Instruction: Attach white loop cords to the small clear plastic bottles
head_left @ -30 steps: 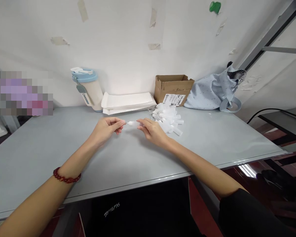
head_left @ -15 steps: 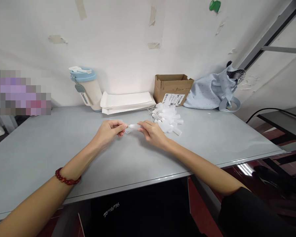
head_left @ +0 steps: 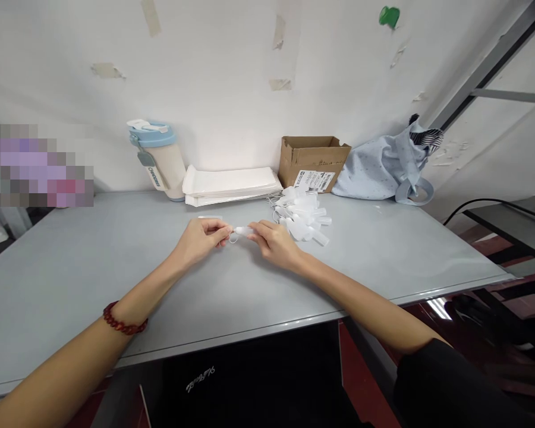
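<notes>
Above the middle of the table, both hands hold one small translucent white plastic piece [head_left: 241,230] between them. At its left tip, with a thin white cord loop hanging below, my left hand [head_left: 205,239] pinches with thumb and forefinger. From the other side the fingers of my right hand [head_left: 274,242] are closed round its wider body, hiding most of it. Just beyond my right hand lies a pile of similar white pieces [head_left: 305,217], several with short clear tube ends and thin cord loops. A small flat clear strip [head_left: 210,217] lies behind my left fingers.
Along the wall stand a cream and blue tumbler [head_left: 163,163], a stack of white packets [head_left: 232,185], an open cardboard box [head_left: 314,157] and a light blue cloth bag [head_left: 374,166]. All rest on the grey table [head_left: 410,249]. A blurred-out patch covers the far left.
Both hands keep their hold on the white piece. My left fingertips have shifted slightly right, closer to its tip. The view has moved a little.
</notes>
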Demonstrator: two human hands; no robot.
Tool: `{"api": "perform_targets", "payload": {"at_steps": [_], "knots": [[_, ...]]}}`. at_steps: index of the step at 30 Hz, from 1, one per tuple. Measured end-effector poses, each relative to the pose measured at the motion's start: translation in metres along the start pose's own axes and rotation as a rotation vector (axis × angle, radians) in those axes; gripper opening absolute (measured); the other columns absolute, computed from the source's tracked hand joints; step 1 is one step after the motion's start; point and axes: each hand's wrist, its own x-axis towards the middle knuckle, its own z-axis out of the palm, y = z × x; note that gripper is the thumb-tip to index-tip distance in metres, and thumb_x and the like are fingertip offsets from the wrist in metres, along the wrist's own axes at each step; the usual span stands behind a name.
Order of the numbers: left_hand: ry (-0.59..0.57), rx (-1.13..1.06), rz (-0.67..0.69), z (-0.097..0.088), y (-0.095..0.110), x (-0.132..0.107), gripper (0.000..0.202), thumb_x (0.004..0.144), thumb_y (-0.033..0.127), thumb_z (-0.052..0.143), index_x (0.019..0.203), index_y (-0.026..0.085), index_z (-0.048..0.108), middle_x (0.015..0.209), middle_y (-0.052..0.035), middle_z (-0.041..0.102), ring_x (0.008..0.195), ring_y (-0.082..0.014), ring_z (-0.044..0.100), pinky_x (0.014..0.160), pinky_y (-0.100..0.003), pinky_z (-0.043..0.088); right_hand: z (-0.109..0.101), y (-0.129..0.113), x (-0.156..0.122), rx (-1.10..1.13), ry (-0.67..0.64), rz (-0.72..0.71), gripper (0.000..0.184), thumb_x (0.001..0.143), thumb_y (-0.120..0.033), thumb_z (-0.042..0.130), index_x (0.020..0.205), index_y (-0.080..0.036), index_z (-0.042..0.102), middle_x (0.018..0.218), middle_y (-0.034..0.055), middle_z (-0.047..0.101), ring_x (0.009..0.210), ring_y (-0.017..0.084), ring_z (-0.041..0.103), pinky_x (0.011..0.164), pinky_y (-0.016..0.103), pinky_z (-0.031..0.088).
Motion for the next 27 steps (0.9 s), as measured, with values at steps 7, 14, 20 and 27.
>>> {"api": "perform_targets", "payload": {"at_steps": [7, 14, 20, 27], "knots": [[-0.001, -0.184, -0.010, -0.012, -0.007, 0.008, 0.034, 0.077, 0.049, 0.063, 0.073, 0.016, 0.070, 0.067, -0.0030, 0.061, 0.055, -0.0115, 0.049, 0.057, -0.026, 0.042, -0.005, 0.000, 0.008, 0.062, 0.043, -0.004, 0.021, 0.095, -0.024, 0.044, 0.106, -0.013, 0.059, 0.079, 0.0060, 0.059, 0.067, 0.016, 0.052, 0.063, 0.027, 0.040], [0.045, -0.164, -0.078, -0.015, -0.004, 0.007, 0.035, 0.078, 0.050, 0.062, 0.069, 0.017, 0.069, 0.051, 0.0013, 0.048, 0.049, -0.0105, 0.040, 0.051, -0.025, 0.035, -0.005, -0.001, 0.007, 0.056, 0.028, -0.014, 0.019, 0.096, -0.025, 0.044, 0.107, -0.016, 0.057, 0.080, 0.0053, 0.059, 0.069, 0.016, 0.053, 0.064, 0.028, 0.041], [-0.026, -0.068, -0.036, -0.013, -0.001, 0.003, 0.029, 0.075, 0.043, 0.065, 0.062, 0.018, 0.063, 0.049, 0.0026, 0.044, 0.049, -0.0100, 0.038, 0.050, -0.024, 0.031, -0.005, -0.003, 0.006, 0.059, 0.030, -0.008, 0.020, 0.095, -0.024, 0.045, 0.107, -0.015, 0.058, 0.079, 0.0051, 0.059, 0.069, 0.015, 0.053, 0.064, 0.027, 0.041], [-0.077, 0.008, -0.022, -0.006, 0.003, -0.001, 0.032, 0.078, 0.044, 0.059, 0.061, 0.017, 0.060, 0.049, 0.0029, 0.045, 0.048, -0.0108, 0.039, 0.051, -0.024, 0.031, -0.003, -0.004, 0.003, 0.065, 0.013, -0.002, 0.019, 0.094, -0.022, 0.047, 0.106, -0.013, 0.060, 0.081, 0.0065, 0.062, 0.070, 0.015, 0.055, 0.066, 0.027, 0.043]]}}
